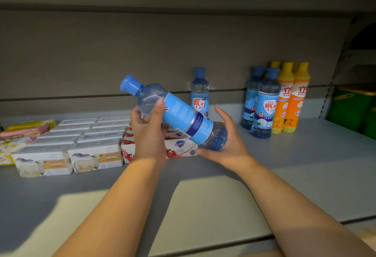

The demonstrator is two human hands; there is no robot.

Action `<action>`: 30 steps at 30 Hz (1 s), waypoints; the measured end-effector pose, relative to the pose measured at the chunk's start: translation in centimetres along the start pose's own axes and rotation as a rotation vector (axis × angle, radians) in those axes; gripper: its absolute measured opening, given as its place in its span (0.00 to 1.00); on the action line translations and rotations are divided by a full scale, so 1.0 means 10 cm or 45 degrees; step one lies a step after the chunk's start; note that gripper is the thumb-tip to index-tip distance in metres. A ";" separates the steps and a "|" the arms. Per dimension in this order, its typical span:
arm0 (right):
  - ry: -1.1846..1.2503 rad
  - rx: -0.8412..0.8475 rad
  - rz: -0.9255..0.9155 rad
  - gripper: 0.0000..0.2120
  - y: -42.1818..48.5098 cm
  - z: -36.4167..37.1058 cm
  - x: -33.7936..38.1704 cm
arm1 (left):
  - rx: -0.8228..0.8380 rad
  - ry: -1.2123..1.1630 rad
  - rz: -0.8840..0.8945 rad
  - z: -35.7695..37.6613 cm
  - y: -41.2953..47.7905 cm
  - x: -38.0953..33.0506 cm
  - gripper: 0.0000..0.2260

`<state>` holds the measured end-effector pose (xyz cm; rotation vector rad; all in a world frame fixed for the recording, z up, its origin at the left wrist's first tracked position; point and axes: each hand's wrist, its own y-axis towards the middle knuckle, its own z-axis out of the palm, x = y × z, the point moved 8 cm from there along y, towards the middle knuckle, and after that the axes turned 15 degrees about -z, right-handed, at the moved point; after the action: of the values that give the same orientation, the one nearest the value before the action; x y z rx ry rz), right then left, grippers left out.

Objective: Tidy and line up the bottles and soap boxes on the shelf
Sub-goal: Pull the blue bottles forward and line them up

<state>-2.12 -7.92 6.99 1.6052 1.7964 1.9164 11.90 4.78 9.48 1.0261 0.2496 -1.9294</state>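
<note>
Head view looks down on a grey shelf (305,165). Both hands hold one blue bottle (183,116) in the air, tilted, with its cap up to the left and its base down to the right. The left hand (149,132) curls round the clear shoulder below the cap, thumb on the front. The right hand (227,145) cups the base between thumb and fingers. Below the bottle sit red-and-white soap boxes (179,147), with rows of white soap boxes (81,140) just beside them on the left. A second blue bottle (200,94) stands upright behind, near the back wall. Further right, two blue bottles (264,106) stand close against orange bottles (293,98).
</note>
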 end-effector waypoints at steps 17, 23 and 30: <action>-0.265 0.183 0.192 0.30 -0.03 0.08 -0.22 | 0.212 0.325 0.083 0.21 -0.10 0.00 0.17; -0.336 0.231 0.272 0.34 -0.09 0.11 -0.34 | 0.413 0.470 0.055 0.43 -0.20 0.13 0.27; -0.201 0.219 0.409 0.36 -0.15 0.15 -0.53 | 0.557 0.579 -0.069 0.52 -0.25 0.28 0.22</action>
<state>0.46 -9.89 2.27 2.1525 1.7704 1.7216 6.33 1.62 10.14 1.7655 0.1072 -1.8162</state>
